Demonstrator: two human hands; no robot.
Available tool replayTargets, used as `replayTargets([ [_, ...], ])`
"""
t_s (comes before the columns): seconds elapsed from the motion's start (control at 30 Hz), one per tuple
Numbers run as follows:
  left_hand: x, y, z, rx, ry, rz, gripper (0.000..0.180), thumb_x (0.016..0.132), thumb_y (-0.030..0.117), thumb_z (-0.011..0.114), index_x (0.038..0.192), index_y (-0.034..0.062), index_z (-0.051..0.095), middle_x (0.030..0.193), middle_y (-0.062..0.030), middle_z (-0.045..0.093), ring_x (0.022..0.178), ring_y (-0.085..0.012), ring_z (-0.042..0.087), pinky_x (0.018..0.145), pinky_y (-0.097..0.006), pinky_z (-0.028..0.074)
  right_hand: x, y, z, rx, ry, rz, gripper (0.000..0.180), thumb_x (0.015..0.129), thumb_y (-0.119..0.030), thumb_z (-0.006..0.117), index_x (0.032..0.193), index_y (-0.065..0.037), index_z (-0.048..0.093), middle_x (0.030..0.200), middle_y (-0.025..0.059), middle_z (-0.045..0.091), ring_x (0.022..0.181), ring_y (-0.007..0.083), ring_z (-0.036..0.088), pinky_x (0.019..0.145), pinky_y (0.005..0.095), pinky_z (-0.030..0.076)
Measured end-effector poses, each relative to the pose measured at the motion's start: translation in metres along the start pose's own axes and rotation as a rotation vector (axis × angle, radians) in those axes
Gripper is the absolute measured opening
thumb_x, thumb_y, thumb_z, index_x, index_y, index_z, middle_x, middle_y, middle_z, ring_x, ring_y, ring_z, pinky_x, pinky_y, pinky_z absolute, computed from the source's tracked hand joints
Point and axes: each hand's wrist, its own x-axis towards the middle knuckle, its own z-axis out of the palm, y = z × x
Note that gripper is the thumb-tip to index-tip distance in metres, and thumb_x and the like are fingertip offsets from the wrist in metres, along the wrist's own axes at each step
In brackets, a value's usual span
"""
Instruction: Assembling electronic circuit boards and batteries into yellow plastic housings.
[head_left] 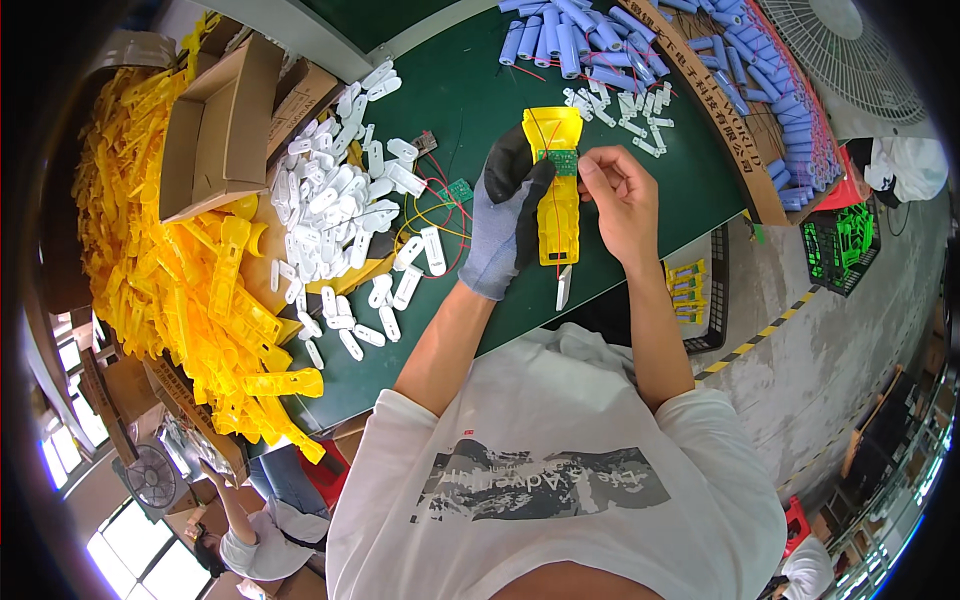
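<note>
My left hand [502, 205], in a grey glove with black fingertips, grips a long yellow plastic housing [558, 225] from its left side. Inside the housing lies a small green circuit board [563, 163], with thin red and dark wires running along it. My gloved thumb presses near the board. My bare right hand [622, 205] is at the board's right edge, thumb and forefinger closed together; whatever they pinch is too small to make out. Below the housing's lower end, a narrow white piece [563, 288] lies by the table edge, beside a red wire.
White plastic caps [340, 200] and yellow housings [200, 260] are heaped left, beside an open cardboard box [215, 130]. A loose wired circuit board [455, 192] lies between. Blue cylindrical battery cells [570, 40] and small white pieces [640, 115] lie at the far right. A black crate [715, 290] stands below right.
</note>
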Motion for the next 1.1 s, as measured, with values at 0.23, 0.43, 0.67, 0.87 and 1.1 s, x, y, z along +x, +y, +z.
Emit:
replayTargets([
  [0.23, 0.0, -0.003, -0.001, -0.112, 0.043, -0.037, 0.045, 0.092, 0.001, 0.053, 0.134, 0.001, 0.04, 0.126, -0.0115, 0.054, 0.107, -0.0153, 0.056, 0.089, -0.029, 0.046, -0.001, 0.0, 0.006, -0.095, -0.027, -0.043, 0.01, 0.093, -0.009, 0.058, 0.09, 0.0, 0.055, 0.076, -0.001, 0.055, 0.065, 0.0028, 0.051, 0.06, 0.019, 0.044],
  [0.43, -0.001, -0.005, -0.002, -0.024, -0.007, 0.074, 0.058, 0.092, -0.002, 0.05, 0.145, 0.0059, 0.029, 0.134, -0.0092, 0.049, 0.114, -0.0113, 0.049, 0.094, -0.026, 0.042, 0.0, -0.005, 0.01, -0.198, -0.007, -0.051, 0.012, 0.094, -0.012, 0.059, 0.091, -0.002, 0.053, 0.077, -0.0012, 0.052, 0.069, 0.0035, 0.048, 0.062, 0.0196, 0.041],
  [0.67, -0.005, -0.006, -0.001, 0.122, 0.014, 0.098, 0.044, 0.093, 0.0, 0.047, 0.137, 0.0065, 0.043, 0.124, -0.0064, 0.052, 0.103, -0.0099, 0.051, 0.089, -0.025, 0.043, -0.002, -0.006, 0.013, -0.238, -0.004, -0.085, 0.011, 0.094, -0.01, 0.058, 0.089, -0.002, 0.052, 0.076, -0.0019, 0.051, 0.068, 0.0032, 0.046, 0.06, 0.0198, 0.039],
  [0.87, -0.008, -0.003, 0.005, 0.173, 0.037, 0.117, 0.034, 0.093, 0.002, 0.049, 0.126, 0.0047, 0.05, 0.111, -0.0061, 0.056, 0.097, -0.0087, 0.052, 0.084, -0.024, 0.044, -0.003, -0.004, 0.01, -0.275, -0.037, -0.065, 0.008, 0.093, -0.007, 0.058, 0.088, -0.003, 0.053, 0.073, -0.0025, 0.05, 0.065, 0.0015, 0.044, 0.058, 0.0182, 0.037],
  [1.1, -0.009, 0.014, 0.008, -0.074, 0.002, 0.078, 0.041, 0.091, 0.0, 0.055, 0.131, 0.0059, 0.045, 0.112, -0.0097, 0.056, 0.09, -0.0162, 0.062, 0.077, -0.029, 0.052, -0.046, -0.018, -0.003, -0.142, -0.034, 0.115, 0.022, 0.089, -0.01, 0.063, 0.106, -0.001, 0.054, 0.084, 0.0018, 0.058, 0.059, 0.001, 0.043, 0.052, 0.0161, 0.033],
])
